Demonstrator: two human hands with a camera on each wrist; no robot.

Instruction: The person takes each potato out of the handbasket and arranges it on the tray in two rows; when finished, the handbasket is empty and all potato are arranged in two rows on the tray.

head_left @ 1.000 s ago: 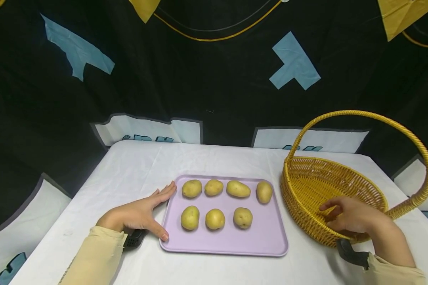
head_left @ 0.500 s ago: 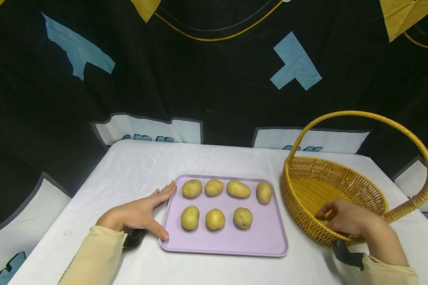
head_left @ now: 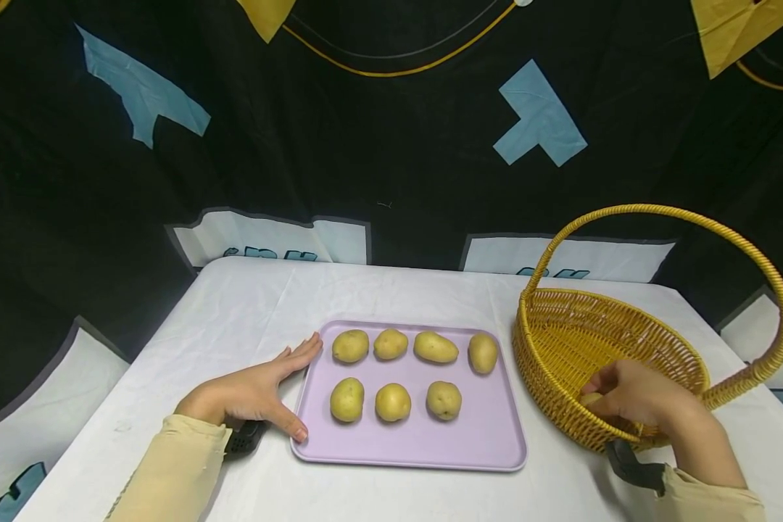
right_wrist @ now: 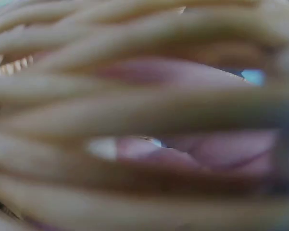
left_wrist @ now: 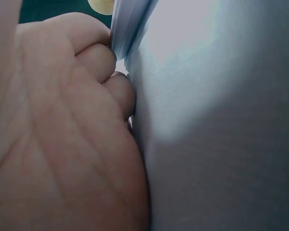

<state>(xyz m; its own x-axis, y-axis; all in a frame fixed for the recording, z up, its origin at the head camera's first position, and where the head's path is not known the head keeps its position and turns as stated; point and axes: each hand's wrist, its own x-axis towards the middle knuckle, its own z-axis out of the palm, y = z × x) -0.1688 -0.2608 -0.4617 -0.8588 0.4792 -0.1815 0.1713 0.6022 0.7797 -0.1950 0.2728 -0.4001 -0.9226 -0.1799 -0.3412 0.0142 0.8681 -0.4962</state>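
My left hand [head_left: 254, 391] rests against the left edge of the lilac tray [head_left: 404, 451], its thumb and fingers spread along the rim. Two rows of potatoes lie on that tray, including a potato [head_left: 444, 400] at the right of the front row. Inside the yellow wicker basket [head_left: 587, 312], my right hand [head_left: 639, 391] grips a potato [head_left: 590, 399], mostly hidden by the fingers. Blurred basket weave [right_wrist: 134, 110] crosses the right wrist view, with parts of the hand showing through its gaps. The left wrist view shows the palm [left_wrist: 62, 120] beside the tray's rim [left_wrist: 127, 29].
The basket's tall arched handle [head_left: 652, 209] rises over its right side. A white cloth [head_left: 261, 297] covers the table. Behind it hangs a dark curtain [head_left: 365, 159] with blue and yellow shapes.
My right hand has shifted slightly left inside the basket, and a potato now shows between its fingers. The left hand and the tray have stayed in place.
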